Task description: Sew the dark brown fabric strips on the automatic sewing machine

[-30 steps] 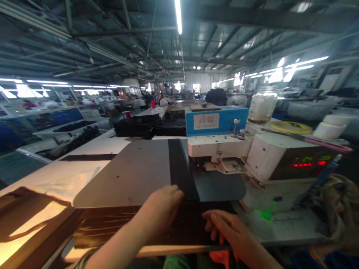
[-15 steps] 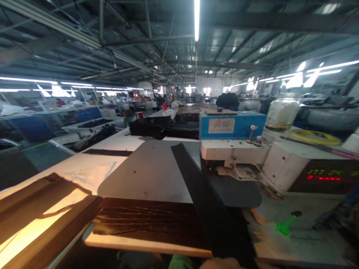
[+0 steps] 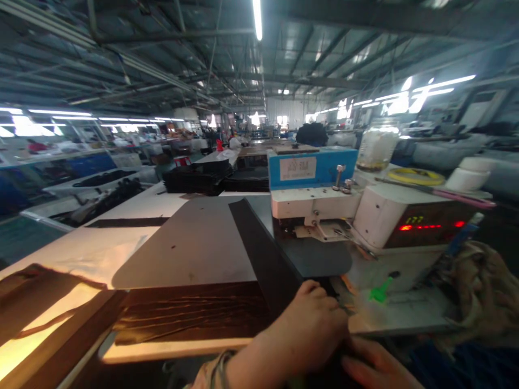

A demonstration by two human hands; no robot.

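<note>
Strip (image 3: 265,254) across plate (image 3: 190,237); machine (image 3: 314,204) right; stack (image 3: 182,313) before plate.

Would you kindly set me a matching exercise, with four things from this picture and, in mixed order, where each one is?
Things
1. wide dark strip
2. left hand
3. pale label
4. yellow ring

Places
a. on the blue panel
b. at the strip's right-hand edge
c. right of the glass jar
d. slanting across the grey plate

Pairs: 1-d, 2-b, 3-a, 4-c
</note>
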